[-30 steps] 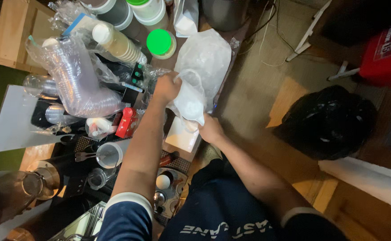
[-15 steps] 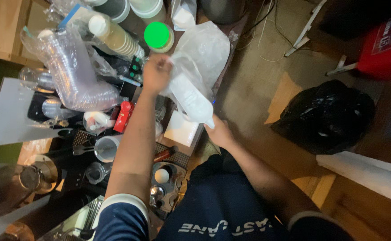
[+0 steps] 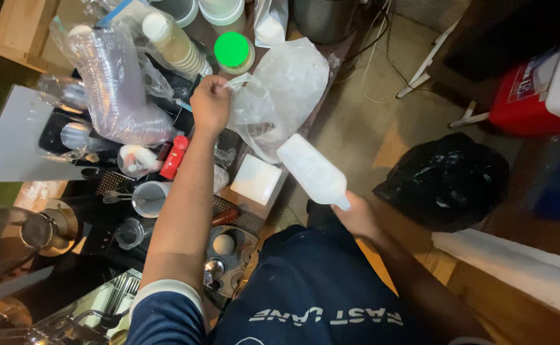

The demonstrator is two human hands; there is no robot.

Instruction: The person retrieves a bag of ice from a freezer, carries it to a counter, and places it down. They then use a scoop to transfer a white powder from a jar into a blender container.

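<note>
Left hand (image 3: 211,102) grips bag (image 3: 254,118); right hand (image 3: 358,215) holds scoop (image 3: 312,171).

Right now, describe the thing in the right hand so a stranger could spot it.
Start at the cluttered counter, then look just off its edge. There the right hand holds a frosted white plastic bottle by one end. Unlike the crumpled clear bag beside it, it is rigid.

A white scoop (image 3: 312,171), tilted, is clear of the crumpled clear plastic bag (image 3: 254,115) beside it.

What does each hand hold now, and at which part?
The left hand pinches the clear plastic bag at its open edge. The right hand grips the white plastic bottle at its narrow end.
</note>
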